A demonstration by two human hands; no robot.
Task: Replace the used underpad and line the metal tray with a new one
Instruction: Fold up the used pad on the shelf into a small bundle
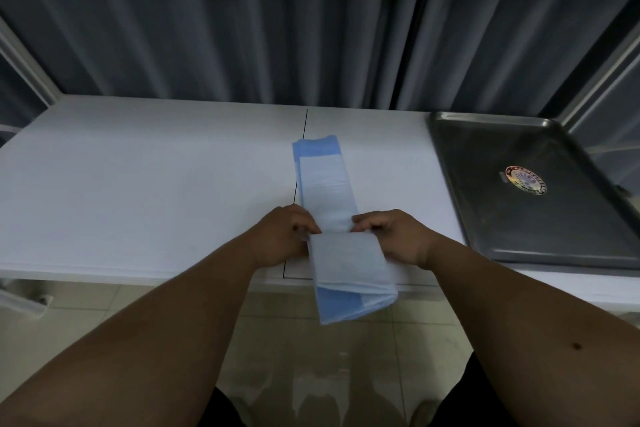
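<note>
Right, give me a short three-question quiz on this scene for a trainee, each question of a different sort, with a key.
1. True or false: the metal tray already has a pad inside it.
2. Which hands hold the folded underpad? A) left only B) right only C) both
3. Fill in: the near end of the underpad hangs over the front edge of the white ____.

Key
1. False: the tray shows only a round sticker.
2. C: left hand and right hand pinch its side edges.
3. Table.
</note>
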